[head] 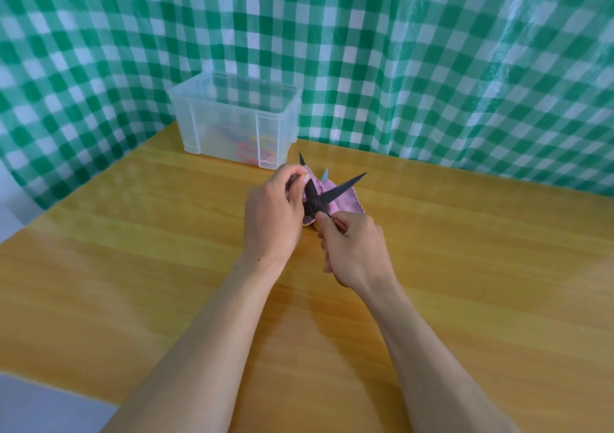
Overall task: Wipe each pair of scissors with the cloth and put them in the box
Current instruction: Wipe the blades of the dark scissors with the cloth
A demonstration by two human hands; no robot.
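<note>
A pair of scissors (335,190) with dark blades spread wide apart is held above the wooden table (133,266). My right hand (352,249) grips its handles, which are mostly hidden in the fist. My left hand (272,213) pinches the pink cloth (345,200) around the left blade, whose tip sticks out above the fingers. A light blue tip (325,174) shows behind the cloth. The clear plastic box (232,120) stands at the table's far edge, just beyond my hands, with several coloured scissors (255,153) lying inside it.
A green and white checked curtain (432,66) hangs right behind the table and the box. The table's left edge runs diagonally from the box down to the lower left, with grey floor (40,406) beyond it.
</note>
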